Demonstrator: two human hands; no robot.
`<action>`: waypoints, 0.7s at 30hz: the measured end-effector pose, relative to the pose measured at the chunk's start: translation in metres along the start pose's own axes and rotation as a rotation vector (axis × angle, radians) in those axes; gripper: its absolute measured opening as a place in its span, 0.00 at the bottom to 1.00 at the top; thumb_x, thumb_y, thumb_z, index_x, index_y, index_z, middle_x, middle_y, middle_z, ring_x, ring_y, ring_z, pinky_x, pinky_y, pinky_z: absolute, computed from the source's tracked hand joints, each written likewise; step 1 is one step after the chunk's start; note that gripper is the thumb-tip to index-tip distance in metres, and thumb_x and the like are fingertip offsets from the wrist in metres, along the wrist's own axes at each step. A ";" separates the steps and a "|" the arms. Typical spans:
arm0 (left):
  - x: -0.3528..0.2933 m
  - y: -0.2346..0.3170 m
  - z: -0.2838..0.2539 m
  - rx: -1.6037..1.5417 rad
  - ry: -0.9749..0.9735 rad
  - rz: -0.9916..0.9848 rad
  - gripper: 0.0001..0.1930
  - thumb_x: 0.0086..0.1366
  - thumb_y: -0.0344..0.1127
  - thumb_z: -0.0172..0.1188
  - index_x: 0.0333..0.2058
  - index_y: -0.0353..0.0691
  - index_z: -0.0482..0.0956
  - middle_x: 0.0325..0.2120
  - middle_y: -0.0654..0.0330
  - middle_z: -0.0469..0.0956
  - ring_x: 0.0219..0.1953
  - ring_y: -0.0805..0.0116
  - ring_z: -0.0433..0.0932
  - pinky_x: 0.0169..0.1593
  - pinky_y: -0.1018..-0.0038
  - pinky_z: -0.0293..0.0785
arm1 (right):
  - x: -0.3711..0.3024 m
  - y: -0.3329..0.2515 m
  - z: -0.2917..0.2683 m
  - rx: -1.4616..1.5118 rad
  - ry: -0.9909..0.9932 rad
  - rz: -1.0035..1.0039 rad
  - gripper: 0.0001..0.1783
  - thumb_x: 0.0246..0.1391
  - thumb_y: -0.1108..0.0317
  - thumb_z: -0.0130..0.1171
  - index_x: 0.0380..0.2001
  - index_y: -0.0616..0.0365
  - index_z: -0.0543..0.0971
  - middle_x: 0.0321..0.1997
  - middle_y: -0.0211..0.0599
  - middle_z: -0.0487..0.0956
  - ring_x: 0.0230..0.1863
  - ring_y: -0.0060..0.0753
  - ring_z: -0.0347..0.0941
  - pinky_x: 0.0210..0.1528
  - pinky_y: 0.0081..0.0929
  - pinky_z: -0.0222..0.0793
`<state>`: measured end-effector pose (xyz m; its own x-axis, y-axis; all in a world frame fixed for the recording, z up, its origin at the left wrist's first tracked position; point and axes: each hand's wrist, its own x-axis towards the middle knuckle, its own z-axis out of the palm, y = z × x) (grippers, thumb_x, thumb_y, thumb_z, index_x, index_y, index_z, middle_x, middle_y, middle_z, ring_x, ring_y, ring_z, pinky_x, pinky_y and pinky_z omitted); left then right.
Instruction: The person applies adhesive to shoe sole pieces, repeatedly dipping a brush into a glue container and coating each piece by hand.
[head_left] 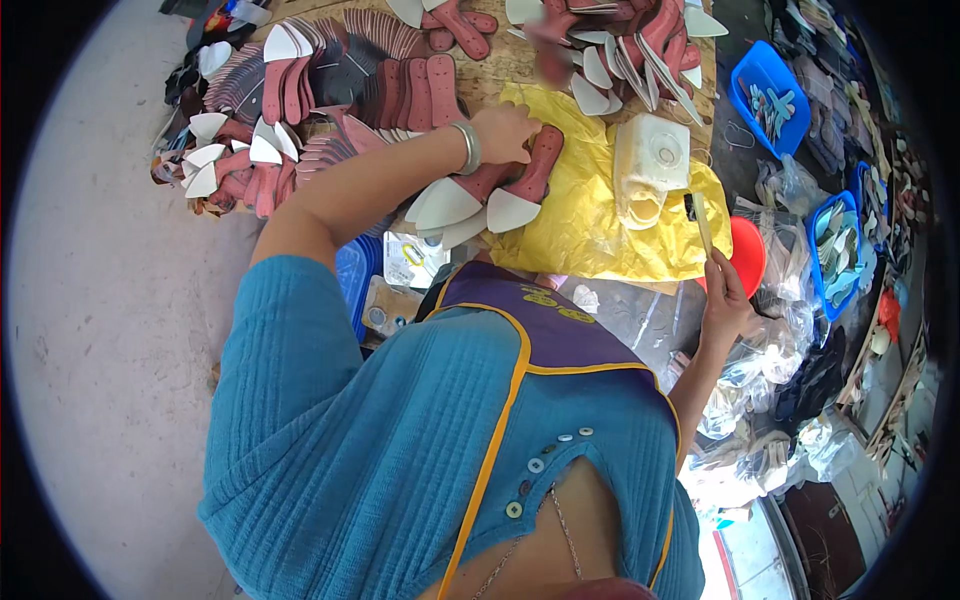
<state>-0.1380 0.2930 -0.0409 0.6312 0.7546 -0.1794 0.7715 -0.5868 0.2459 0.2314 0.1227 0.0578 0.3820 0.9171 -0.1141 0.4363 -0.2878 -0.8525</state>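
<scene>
My left hand [505, 132], with a silver bracelet at its wrist, reaches across a small pile of shoe insoles. Its fingers are bent over the reddish-brown heel end of one; the fingertips are partly hidden. A second insole [541, 165] beside the fingers fans out over a yellow plastic sheet [575, 240], its white toe toward me. In my right hand [728, 298] is a brush [703, 225], its pale flat handle pinched between thumb and fingers and its dark bristles pointing up. Left of the bristles stands a whitish plastic jug [650, 160] with a round opening.
Stacks of insoles [290, 80] crowd the table's left and back. More insoles [640, 60] lie at the far right. A red bucket [748, 255] sits by the right hand. Blue baskets [770, 100] with pale pieces and clear plastic bags [770, 350] are on the right.
</scene>
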 end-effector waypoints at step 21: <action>-0.171 0.029 -0.014 -1.010 0.849 -0.813 0.18 0.63 0.39 0.58 0.46 0.32 0.70 0.29 0.58 0.77 0.27 0.75 0.76 0.27 0.77 0.74 | 0.025 0.037 -0.041 0.041 -0.140 0.017 0.13 0.54 0.67 0.62 0.42 0.58 0.82 0.33 0.27 0.78 0.34 0.11 0.69 0.38 0.11 0.65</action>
<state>-0.2249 0.1511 0.0102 -0.4155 0.9050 -0.0907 0.2783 0.2215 0.9346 0.2907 0.1233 0.0441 0.2707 0.9424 -0.1963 0.3961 -0.2949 -0.8695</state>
